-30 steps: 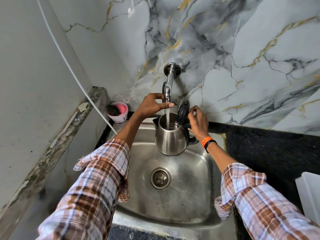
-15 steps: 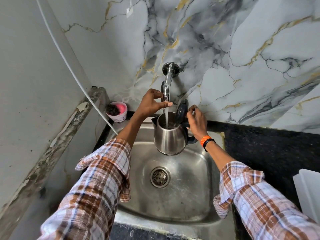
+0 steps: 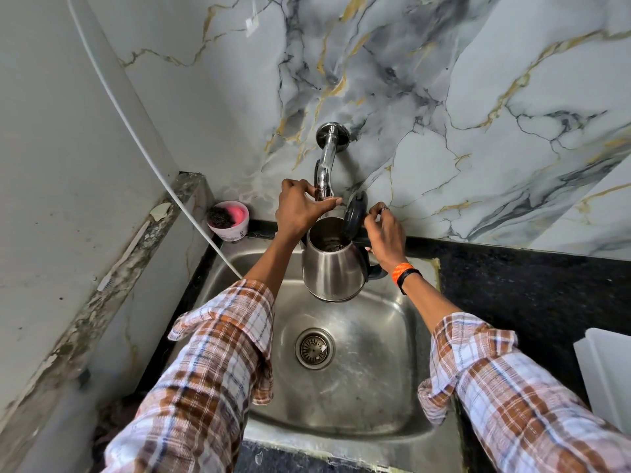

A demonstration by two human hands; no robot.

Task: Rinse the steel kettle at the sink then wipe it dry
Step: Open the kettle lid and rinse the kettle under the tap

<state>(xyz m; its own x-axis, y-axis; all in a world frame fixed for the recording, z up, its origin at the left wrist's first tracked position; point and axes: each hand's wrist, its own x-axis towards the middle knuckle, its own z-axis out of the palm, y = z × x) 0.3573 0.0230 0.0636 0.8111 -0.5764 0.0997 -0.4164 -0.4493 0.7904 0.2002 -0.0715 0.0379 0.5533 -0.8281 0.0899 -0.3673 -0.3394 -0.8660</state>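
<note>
Sink (image 3: 392, 397), pink tub (image 3: 228, 220) beside kettle (image 3: 333, 271)

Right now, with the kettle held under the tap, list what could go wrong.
1. The right hand alone holds the kettle above the sink by its handle; with water inside, a wet grip might slip.
2. The open lid stands close to the tap and could knock it.
3. The left hand is on the tap; overturning could splash the sleeves.

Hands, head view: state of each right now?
Left hand: closed on the chrome wall tap.
Right hand: closed on the black handle of the steel kettle, holding it above the steel sink.
</note>
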